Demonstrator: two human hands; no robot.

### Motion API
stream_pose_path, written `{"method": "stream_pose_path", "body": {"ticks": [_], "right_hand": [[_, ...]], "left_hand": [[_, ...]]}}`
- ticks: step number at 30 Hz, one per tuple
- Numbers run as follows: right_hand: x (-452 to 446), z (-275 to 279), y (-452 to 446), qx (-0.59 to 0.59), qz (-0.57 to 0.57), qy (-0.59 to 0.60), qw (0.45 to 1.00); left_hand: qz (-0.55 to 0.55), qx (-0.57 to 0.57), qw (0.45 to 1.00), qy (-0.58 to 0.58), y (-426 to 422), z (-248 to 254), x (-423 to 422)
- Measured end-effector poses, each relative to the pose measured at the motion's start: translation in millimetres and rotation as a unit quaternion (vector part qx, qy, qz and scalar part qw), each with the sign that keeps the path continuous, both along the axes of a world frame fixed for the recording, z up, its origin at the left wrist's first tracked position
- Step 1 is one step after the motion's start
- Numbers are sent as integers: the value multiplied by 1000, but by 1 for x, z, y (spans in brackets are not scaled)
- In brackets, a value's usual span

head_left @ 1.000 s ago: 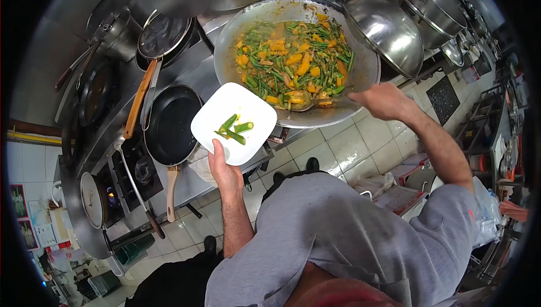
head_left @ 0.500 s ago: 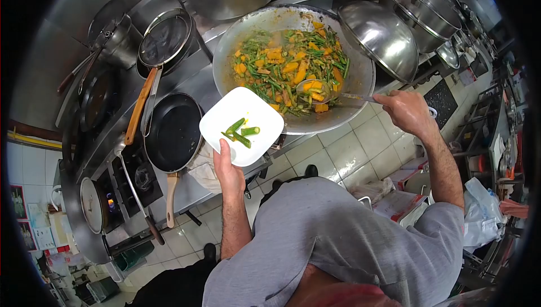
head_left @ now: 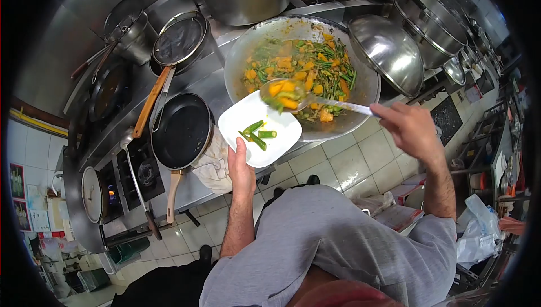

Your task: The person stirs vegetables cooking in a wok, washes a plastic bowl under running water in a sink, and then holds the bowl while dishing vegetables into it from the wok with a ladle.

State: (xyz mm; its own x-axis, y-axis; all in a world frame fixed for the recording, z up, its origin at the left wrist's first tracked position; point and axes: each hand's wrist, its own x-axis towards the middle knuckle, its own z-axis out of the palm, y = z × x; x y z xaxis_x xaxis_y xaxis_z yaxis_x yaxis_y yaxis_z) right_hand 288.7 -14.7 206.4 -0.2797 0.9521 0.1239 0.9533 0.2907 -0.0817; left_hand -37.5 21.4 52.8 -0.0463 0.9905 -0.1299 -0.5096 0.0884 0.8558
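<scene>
My left hand grips a white square plate by its near edge, thumb on top. Several cut green pods, apparently okra, lie on it. In my right hand is the handle of a metal ladle. Its bowl, heaped with orange chunks, likely squash, and green vegetables, hangs over the plate's far right edge. Behind it a large wok holds a cooked mix of green beans and orange pieces.
Left of the plate, a black frying pan sits by a crumpled cloth. A strainer with a wooden handle lies beyond it. A domed metal lid leans at the wok's right. A burner flame shows at far left.
The ladle has risen out of the wok and moved left to the plate, loaded with vegetables. My right hand has come along with it. The plate appears slightly lower and further right.
</scene>
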Motion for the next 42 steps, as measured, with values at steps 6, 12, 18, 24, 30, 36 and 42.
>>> {"method": "stream_pose_path", "body": {"ticks": [6,12,18,24,30,36,42], "right_hand": [[-10,-28,7,198,77,-94,973],[12,-36,22,187,56,-66,979],[50,-43,76,172,-58,-26,983],[95,-72,194,223,-7,-152,963],[68,-89,280,167,-54,-224,959],[48,-92,316,53,-6,-278,959],[56,-61,296,-59,-64,-211,974]], "left_hand": [[-2,16,999,-44,-3,-5,15],[23,20,999,-41,-6,-6,35],[36,23,999,-29,-12,-7,44],[79,16,997,-17,-24,-11,35],[80,2,996,-36,-25,-27,15],[53,-18,997,-44,-18,-31,1],[21,-35,998,-52,-7,-32,-12]]}}
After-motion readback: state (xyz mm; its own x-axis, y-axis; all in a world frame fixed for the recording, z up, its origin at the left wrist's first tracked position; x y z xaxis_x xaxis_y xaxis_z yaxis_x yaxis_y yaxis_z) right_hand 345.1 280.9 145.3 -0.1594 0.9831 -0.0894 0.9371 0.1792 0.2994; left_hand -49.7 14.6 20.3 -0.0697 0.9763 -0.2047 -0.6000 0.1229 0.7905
